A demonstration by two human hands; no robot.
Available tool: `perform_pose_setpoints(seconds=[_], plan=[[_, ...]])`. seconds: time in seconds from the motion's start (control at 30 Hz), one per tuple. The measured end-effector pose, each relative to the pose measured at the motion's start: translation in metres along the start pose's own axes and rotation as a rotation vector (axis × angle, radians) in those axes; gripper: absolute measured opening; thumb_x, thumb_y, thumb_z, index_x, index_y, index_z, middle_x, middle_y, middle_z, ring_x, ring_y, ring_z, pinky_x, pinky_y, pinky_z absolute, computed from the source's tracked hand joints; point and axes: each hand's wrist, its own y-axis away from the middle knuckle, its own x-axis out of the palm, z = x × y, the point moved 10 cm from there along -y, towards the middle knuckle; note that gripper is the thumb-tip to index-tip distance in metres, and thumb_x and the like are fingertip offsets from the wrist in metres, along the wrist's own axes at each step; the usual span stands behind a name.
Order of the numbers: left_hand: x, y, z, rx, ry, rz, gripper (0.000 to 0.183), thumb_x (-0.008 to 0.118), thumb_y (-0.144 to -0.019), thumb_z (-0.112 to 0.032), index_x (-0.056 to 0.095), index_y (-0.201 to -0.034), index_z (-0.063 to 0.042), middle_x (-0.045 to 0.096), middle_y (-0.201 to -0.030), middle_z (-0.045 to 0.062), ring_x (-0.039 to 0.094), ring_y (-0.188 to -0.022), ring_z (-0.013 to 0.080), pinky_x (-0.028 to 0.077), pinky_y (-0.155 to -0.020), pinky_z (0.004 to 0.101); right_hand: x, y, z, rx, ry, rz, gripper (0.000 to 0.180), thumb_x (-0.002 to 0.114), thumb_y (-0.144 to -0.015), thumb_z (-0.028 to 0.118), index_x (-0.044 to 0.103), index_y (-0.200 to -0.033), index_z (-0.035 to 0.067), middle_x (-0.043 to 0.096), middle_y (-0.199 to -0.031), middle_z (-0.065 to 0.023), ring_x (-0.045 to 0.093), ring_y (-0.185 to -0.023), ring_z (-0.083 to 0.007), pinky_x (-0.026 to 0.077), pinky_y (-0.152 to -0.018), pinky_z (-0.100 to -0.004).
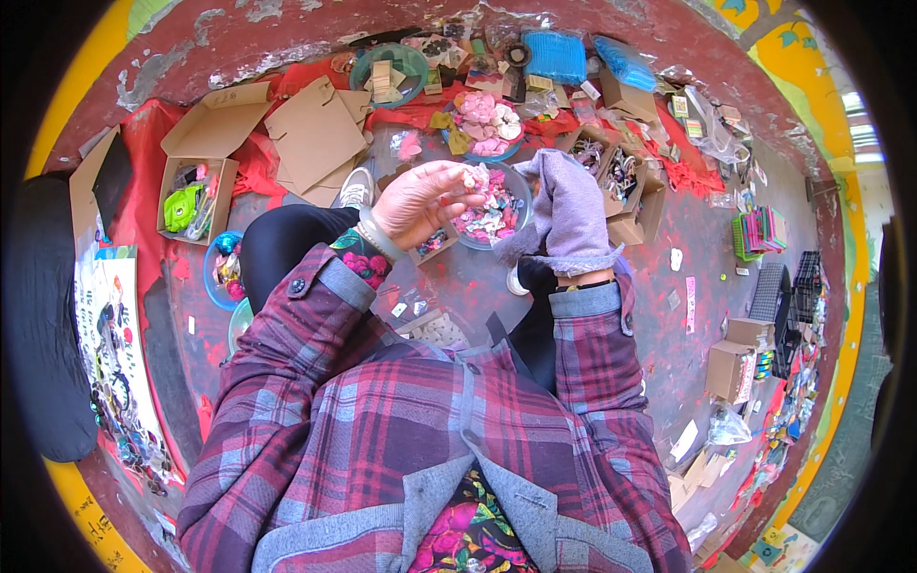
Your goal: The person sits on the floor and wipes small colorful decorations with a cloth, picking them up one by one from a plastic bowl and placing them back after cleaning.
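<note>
Between its thumb and fingers, my left hand [430, 197] holds a small pale pink ornament [471, 180]. Beneath it on the floor, a clear blue-rimmed basin [529, 208] contains many small pink, red and white pieces. A greyish-purple cloth [569, 208] covers my right hand [584, 222] to the wrist, at the basin's right side; its fingers are hidden, so their grip does not show. Just beyond the basin, a second bowl [521, 147] is heaped with pink and white fabric flowers or scrunchies [476, 125] and an olive bow.
Open cardboard boxes of accessories stand at the right [637, 215] and left [197, 193]. Flattened cardboard [315, 136] lies beyond my left hand. A blue bowl [215, 283] sits by my left knee. Blue packs [555, 57] lie near the wall; a green basket [745, 240] stands farther right.
</note>
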Motion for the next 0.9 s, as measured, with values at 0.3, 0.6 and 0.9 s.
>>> perform_pose_setpoints(seconds=[0.3,0.6,0.9], plan=[[0.022,-0.003,0.011,-0.061,-0.125,-0.021,0.026,0.053,-0.086,-0.007,0.051,-0.109,0.005,0.058,-0.104,0.011,0.058,-0.100,0.0218,0.051,-0.077,0.0226,0.017,-0.003,-0.001,0.096,-0.292,0.005,0.019,0.051,-0.084,0.019,0.061,-0.095,0.007,0.050,-0.075,0.0013,0.046,-0.068,-0.0106,0.038,-0.059,-0.0242],[0.033,0.002,0.016,-0.087,-0.075,0.100,0.019,0.051,-0.087,-0.009,0.055,-0.102,0.004,0.060,-0.090,0.010,0.060,-0.074,0.0160,0.048,-0.063,0.0229,0.046,-0.002,0.069,-0.385,0.209,0.199,0.026,0.053,-0.079,0.014,0.059,-0.103,0.009,0.053,-0.083,-0.0127,0.056,-0.075,-0.0252,0.046,-0.062,-0.0337],[0.042,0.006,0.014,0.052,-0.461,0.060,0.014,0.052,-0.087,-0.007,0.059,-0.093,0.003,0.063,-0.080,0.008,0.054,-0.066,0.0064,0.042,-0.058,0.0174,0.064,0.021,0.024,0.278,-0.962,0.373,0.022,0.053,-0.082,0.013,0.061,-0.097,0.000,0.058,-0.085,-0.0055,0.055,-0.076,-0.0115,0.045,-0.065,-0.0234]])
